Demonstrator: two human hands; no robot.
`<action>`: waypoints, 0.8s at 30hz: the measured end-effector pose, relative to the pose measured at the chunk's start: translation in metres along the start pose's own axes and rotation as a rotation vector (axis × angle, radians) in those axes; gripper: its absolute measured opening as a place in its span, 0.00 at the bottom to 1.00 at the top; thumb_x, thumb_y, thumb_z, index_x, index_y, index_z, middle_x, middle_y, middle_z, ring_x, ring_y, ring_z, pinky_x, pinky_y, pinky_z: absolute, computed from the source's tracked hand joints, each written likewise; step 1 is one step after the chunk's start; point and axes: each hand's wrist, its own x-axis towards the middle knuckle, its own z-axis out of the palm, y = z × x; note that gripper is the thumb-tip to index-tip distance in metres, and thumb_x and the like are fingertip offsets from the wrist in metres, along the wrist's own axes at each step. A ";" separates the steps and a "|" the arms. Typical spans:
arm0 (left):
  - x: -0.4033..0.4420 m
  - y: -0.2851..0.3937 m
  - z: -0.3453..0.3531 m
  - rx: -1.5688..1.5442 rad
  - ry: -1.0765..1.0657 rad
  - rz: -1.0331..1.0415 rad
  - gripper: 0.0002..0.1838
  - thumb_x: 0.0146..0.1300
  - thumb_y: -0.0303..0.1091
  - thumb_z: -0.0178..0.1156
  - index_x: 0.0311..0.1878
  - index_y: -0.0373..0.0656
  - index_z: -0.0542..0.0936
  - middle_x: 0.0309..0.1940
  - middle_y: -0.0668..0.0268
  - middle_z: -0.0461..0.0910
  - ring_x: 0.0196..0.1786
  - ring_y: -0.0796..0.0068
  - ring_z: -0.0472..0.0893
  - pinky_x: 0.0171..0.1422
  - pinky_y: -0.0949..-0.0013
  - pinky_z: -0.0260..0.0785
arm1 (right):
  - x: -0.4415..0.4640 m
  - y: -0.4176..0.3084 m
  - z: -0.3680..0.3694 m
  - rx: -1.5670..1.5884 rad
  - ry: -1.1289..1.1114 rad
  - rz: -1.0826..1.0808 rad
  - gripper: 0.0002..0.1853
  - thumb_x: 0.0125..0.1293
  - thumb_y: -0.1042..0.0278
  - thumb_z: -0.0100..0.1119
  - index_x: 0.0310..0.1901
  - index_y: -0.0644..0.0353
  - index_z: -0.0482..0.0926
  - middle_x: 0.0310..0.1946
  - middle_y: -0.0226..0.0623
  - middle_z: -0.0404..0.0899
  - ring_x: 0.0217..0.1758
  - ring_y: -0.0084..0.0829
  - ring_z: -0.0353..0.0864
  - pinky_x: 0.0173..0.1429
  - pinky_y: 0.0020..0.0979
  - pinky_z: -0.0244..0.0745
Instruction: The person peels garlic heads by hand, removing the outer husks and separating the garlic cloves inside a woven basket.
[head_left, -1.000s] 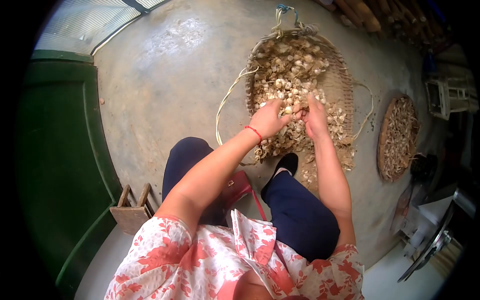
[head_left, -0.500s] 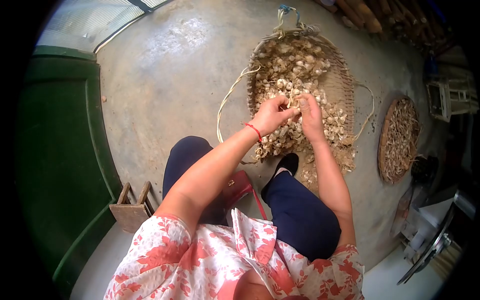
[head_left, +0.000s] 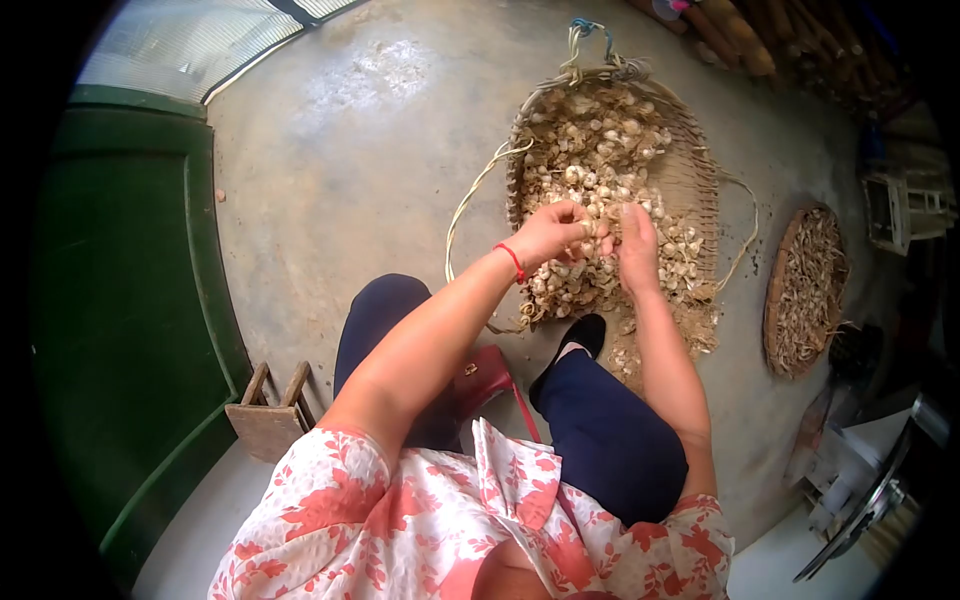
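Note:
A shallow woven basket [head_left: 706,190] on the floor in front of me holds a heap of garlic bulbs [head_left: 612,130] with dry stems and papery skins. My left hand [head_left: 550,236], with a red string on its wrist, is above the near part of the heap. Its thumb and fingers pinch a pale garlic bulb [head_left: 588,229]. Close beside it on the right is my right hand [head_left: 637,250], thumb stretched up and fingers reaching toward the bulb. Nothing shows clearly in the right hand, though its palm side is partly hidden.
A round tray [head_left: 808,285] of dry stalks lies on the right. Loose skins [head_left: 690,325] litter the floor by my black shoe [head_left: 585,333]. A small wooden stool [head_left: 268,425] stands by the green door [head_left: 125,300]. Logs [head_left: 740,45] are stacked at the top right.
My hands were together at the bulb and its stem; the right thumb has since come away, leaving a small gap. The whole view has shifted slightly.

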 end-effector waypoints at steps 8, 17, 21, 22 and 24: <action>0.006 -0.038 -0.005 0.987 0.340 0.380 0.15 0.52 0.25 0.57 0.44 0.38 0.70 0.38 0.49 0.75 0.43 0.47 0.77 0.46 0.54 0.71 | -0.019 -0.037 -0.107 -1.755 -0.721 0.543 0.17 0.62 0.64 0.51 0.46 0.69 0.76 0.42 0.47 0.81 0.42 0.37 0.81 0.50 0.38 0.76; -0.005 -0.039 -0.003 1.165 0.258 0.235 0.18 0.55 0.35 0.59 0.49 0.41 0.72 0.46 0.51 0.73 0.48 0.49 0.77 0.50 0.53 0.72 | 0.150 0.007 0.048 -1.393 -0.633 -0.225 0.23 0.68 0.60 0.48 0.62 0.60 0.68 0.57 0.52 0.73 0.60 0.49 0.72 0.62 0.43 0.68; -0.003 -0.037 -0.006 1.127 0.278 0.205 0.12 0.56 0.36 0.57 0.40 0.39 0.76 0.37 0.49 0.79 0.44 0.50 0.79 0.49 0.53 0.72 | 0.149 0.027 0.082 -1.535 -0.393 -0.017 0.19 0.65 0.58 0.52 0.52 0.62 0.74 0.50 0.49 0.78 0.55 0.48 0.76 0.57 0.43 0.71; -0.001 -0.036 -0.012 1.090 0.226 0.156 0.12 0.56 0.36 0.57 0.40 0.38 0.77 0.34 0.49 0.81 0.41 0.50 0.80 0.48 0.53 0.72 | 0.151 0.036 0.071 -1.463 -0.362 -0.175 0.16 0.63 0.61 0.56 0.47 0.63 0.75 0.42 0.46 0.81 0.47 0.43 0.80 0.52 0.41 0.74; -0.004 -0.034 -0.018 1.024 0.268 0.175 0.13 0.57 0.36 0.57 0.42 0.38 0.78 0.35 0.49 0.81 0.40 0.49 0.80 0.47 0.53 0.72 | 0.152 0.037 0.045 -1.198 -0.490 -0.182 0.15 0.62 0.62 0.57 0.45 0.63 0.76 0.38 0.42 0.81 0.42 0.39 0.80 0.47 0.38 0.74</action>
